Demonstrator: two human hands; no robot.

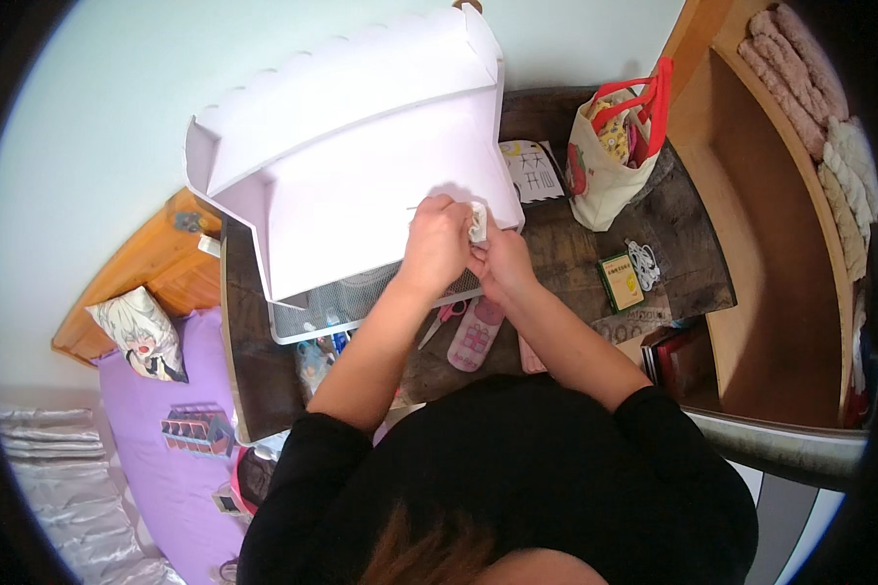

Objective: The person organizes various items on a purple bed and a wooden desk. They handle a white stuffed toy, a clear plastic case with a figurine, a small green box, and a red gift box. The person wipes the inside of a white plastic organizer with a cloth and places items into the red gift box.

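My left hand [439,241] and my right hand [501,259] meet over the lower front edge of a white desktop shelf [366,183]. Between them they hold a small crumpled white cloth or tissue [477,222]. A thin stick-like thing pokes out to the left of my left hand; what it belongs to is hidden. Under the shelf is a metal mesh tray [322,316]. Just below my hands, a pink bottle [473,340] and pink-handled scissors [446,313] lie on the dark wooden desk [556,256].
A canvas tote bag with red handles [607,168] stands right of the shelf, beside a notebook [533,172]. Nearer are a small green and yellow box [620,282] and a coiled white cable [644,265]. A wooden cabinet [775,219] borders the right; a bed with a purple sheet [154,439] lies left.
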